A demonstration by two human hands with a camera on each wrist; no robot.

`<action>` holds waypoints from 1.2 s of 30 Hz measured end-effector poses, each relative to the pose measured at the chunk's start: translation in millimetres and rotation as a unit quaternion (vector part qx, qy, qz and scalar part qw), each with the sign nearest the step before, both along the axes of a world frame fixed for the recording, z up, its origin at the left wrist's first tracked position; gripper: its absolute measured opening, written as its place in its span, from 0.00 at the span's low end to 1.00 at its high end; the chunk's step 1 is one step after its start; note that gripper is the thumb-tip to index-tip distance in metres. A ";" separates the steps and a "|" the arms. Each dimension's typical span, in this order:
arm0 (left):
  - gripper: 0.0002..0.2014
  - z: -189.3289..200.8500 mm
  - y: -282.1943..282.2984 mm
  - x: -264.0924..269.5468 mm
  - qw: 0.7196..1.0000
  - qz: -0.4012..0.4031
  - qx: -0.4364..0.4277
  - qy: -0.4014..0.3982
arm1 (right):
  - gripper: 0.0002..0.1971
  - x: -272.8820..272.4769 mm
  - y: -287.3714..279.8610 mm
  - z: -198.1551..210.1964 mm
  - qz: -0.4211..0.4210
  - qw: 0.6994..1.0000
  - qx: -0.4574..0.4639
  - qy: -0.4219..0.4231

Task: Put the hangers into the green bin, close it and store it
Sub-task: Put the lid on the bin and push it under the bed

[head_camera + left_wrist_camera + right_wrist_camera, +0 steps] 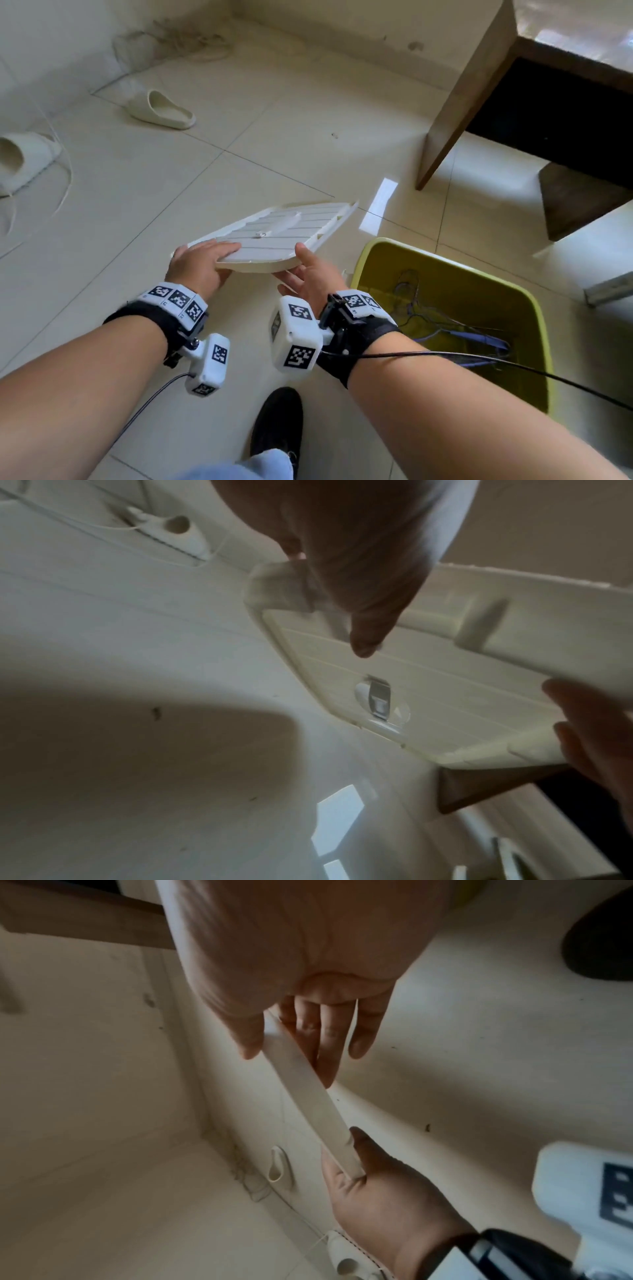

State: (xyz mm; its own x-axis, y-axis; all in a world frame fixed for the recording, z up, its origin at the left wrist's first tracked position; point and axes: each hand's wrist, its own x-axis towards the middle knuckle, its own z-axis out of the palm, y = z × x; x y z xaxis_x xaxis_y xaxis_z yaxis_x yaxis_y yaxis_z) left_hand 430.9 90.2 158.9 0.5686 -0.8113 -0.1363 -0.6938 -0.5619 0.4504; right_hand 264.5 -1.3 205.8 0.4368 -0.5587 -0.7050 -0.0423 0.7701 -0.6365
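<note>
Lid (274, 233), white ribbed plastic, held clear of the floor (239, 154) and tilted, its far corner higher than the near edge; your left hand (200, 263) grips the near-left corner, fingers flat on top and thumb underneath; your right hand (310, 274) pinches the near-right edge, thumb on top and fingers spread below; green bin (539, 310), open, standing on the floor just to the right of the lid, near your right forearm; hangers (455, 329), thin wire ones with some purple, lying tangled in the bin's bottom, apparently all inside; judged stage: hangers loaded, closing not yet done. Risks: both grips sit on one short edge, so the far end is unsupported and the lid could swing or slip as you carry it right; a lid set down skewed would likely rest on the rim without seating; any hanger hook standing proud of the rim could block the fit, though none visibly does; the cable (513, 365) from your right wrist crosses over the bin and could be trapped under the lid; slippers (161, 109) and a loose cord (65, 178) lie on the floor at left, a trip hazard when you carry the bin away.
</note>
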 end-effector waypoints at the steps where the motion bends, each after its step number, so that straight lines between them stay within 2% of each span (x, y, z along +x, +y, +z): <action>1: 0.25 13.6 -2.0 -2.5 1.000 -0.005 -0.020 0.002 | 0.12 -3.9 -1.9 10.9 -0.006 1.000 -0.011 -0.007; 5: 0.17 74.0 -14.7 -19.8 0.994 -0.029 -0.109 0.006 | 0.12 -25.4 -7.6 67.9 -0.035 0.995 -0.078 -0.050; 8: 0.15 115.8 -22.5 -39.6 0.988 -0.052 -0.146 0.012 | 0.14 -45.5 -7.0 111.5 -0.055 0.987 -0.136 -0.066; 12: 0.15 154.7 -27.0 -72.1 0.981 -0.060 -0.184 0.028 | 0.10 -79.6 1.9 157.6 -0.054 0.976 -0.201 -0.068; 16: 0.13 188.9 -34.0 -109.0 0.976 -0.030 -0.209 0.059 | 0.08 -124.2 4.3 192.1 -0.061 0.962 -0.261 -0.045; 19: 0.11 208.3 -37.7 -135.2 0.965 0.011 -0.241 0.101 | 0.11 -164.9 -1.5 205.5 -0.089 0.962 -0.257 -0.023; 24: 0.16 224.1 -38.1 -170.4 0.948 0.054 -0.259 0.179 | 0.14 -229.2 1.5 207.6 -0.153 0.960 -0.235 0.021; 29: 0.18 231.0 -32.5 -194.9 0.934 0.054 -0.261 0.239 | 0.29 -277.6 10.1 201.6 -0.154 0.937 -0.282 0.139; 31: 0.19 231.5 -30.2 -201.5 0.924 0.061 -0.262 0.272 | 0.29 -295.1 10.1 198.4 -0.157 0.926 -0.294 0.181; 33: 0.18 231.9 -27.4 -208.7 0.920 0.063 -0.265 0.283 | 0.25 -314.9 10.4 195.8 -0.178 0.921 -0.285 0.196; 36: 0.19 234.8 -22.1 -215.8 0.921 0.071 -0.256 0.285 | 0.28 -343.3 10.9 193.8 -0.169 0.907 -0.281 0.266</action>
